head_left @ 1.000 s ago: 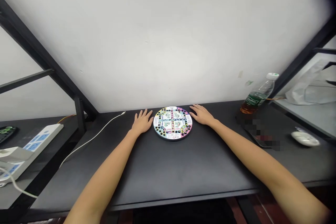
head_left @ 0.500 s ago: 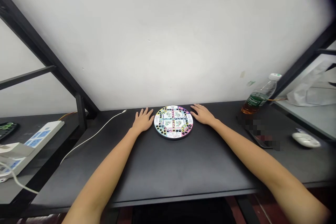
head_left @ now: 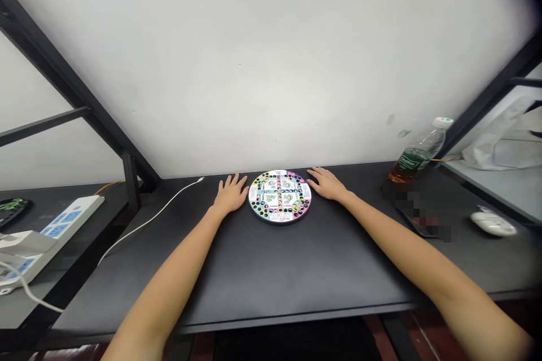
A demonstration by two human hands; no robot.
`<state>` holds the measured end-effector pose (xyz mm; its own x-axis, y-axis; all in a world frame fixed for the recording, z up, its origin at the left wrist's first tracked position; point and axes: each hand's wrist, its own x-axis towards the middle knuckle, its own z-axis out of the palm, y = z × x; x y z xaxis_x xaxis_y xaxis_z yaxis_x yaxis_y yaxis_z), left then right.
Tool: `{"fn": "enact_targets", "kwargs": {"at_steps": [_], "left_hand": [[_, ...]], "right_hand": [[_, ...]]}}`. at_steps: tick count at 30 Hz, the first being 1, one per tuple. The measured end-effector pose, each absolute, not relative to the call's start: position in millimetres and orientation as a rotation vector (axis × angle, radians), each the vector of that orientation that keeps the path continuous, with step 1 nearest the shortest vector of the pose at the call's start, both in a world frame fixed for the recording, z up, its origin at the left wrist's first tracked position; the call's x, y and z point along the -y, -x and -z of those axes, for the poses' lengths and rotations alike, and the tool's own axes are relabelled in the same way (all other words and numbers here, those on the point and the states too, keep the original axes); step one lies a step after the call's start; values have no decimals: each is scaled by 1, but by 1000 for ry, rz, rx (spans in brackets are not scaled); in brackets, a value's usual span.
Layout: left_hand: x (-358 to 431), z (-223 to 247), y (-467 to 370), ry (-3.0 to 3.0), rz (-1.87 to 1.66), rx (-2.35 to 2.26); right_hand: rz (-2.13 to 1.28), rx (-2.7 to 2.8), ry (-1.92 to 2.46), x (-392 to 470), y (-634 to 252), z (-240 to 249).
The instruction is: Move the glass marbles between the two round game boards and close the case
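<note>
A round, brightly coloured game board (head_left: 279, 197) with dark holes around its rim and a cross of tracks lies flat on the dark desk (head_left: 288, 271), close to the wall. My left hand (head_left: 230, 194) rests palm down on the desk just left of the board, its fingers spread. On the other side, my right hand (head_left: 327, 184) lies flat with fingers apart, by the board's upper right edge. Neither hand holds anything.
At right stand a bottle (head_left: 415, 155) of amber drink, a pixelated dark flat object (head_left: 417, 223) and a white mouse-like item (head_left: 493, 222). A white cable (head_left: 156, 214) and a power strip (head_left: 63, 228) lie left. Black frame bars (head_left: 63, 73) flank the desk.
</note>
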<state>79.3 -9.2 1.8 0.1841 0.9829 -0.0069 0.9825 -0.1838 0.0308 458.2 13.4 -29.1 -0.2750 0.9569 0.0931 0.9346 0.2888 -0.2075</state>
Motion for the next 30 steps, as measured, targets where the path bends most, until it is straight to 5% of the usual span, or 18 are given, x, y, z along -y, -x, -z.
{"fn": "enact_targets", "kwargs": {"at_steps": [30], "left_hand": [[10, -3, -80, -2385, -42, -1974]], "right_hand": [[-174, 2366, 1770, -10, -456, 23]]}}
